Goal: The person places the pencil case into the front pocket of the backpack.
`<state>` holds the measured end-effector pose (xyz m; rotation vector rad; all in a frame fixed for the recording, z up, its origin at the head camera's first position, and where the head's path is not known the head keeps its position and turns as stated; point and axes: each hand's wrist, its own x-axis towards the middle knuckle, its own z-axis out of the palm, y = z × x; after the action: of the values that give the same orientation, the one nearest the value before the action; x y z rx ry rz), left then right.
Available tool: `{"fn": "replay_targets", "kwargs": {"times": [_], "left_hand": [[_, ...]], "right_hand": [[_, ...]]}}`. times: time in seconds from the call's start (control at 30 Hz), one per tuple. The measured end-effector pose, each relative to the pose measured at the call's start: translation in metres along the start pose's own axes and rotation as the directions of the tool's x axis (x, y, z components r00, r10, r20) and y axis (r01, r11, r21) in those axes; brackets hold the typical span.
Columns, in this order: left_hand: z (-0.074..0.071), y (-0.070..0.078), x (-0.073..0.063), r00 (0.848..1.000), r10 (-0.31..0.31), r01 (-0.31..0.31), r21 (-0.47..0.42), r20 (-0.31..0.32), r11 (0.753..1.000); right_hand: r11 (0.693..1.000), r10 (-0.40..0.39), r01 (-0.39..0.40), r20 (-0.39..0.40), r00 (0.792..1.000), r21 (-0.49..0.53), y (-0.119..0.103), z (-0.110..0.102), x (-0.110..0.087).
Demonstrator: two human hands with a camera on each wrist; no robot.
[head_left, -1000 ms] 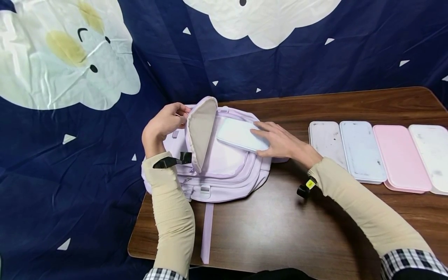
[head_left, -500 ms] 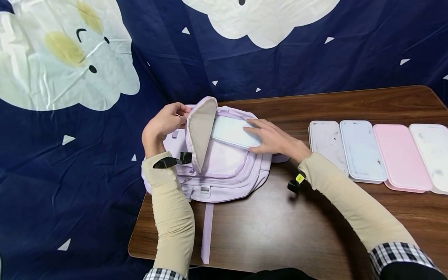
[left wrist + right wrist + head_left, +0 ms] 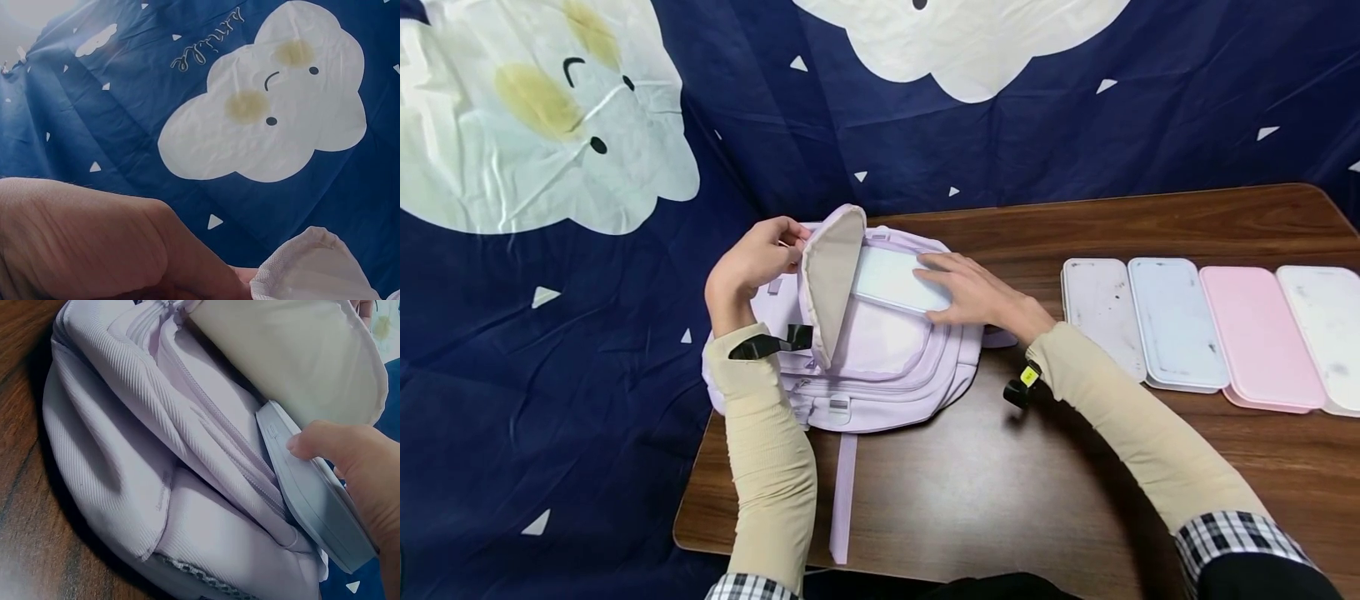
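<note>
Two bare hands work at a pale lilac backpack (image 3: 868, 408); the left hand (image 3: 756, 257) pinches the rim of its raised flap (image 3: 835, 287), fingertips partly hidden behind the fabric. The right hand (image 3: 976, 292) grips a pale blue case (image 3: 887, 279), thumb along the near edge and fingers over the right end; the undersides of those fingers are hard to make out. The case lies flat-side up over the opened pocket, its left end under the flap, so how deep it reaches cannot be told. Its near long edge sits just above the pocket front. A strap (image 3: 843, 500) trails toward the person. To the right, past a stretch of brown table (image 3: 970, 492), four closed cases (image 3: 1180, 325) stand side by side, the last cut off by the frame edge
</note>
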<state>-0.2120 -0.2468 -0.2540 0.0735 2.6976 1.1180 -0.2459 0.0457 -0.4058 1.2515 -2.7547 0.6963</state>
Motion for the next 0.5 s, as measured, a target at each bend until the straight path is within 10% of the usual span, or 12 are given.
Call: {"fn": "replay_targets", "kwargs": {"times": [0.5], "left_hand": [[0.003, 0.005, 0.001, 0.997, 0.072, -0.072, 0.009, -0.030, 0.997]], "right_hand": [[1.000, -0.029, 0.029, -0.002, 1.000, 0.007, -0.005, 0.009, 0.021]]}}
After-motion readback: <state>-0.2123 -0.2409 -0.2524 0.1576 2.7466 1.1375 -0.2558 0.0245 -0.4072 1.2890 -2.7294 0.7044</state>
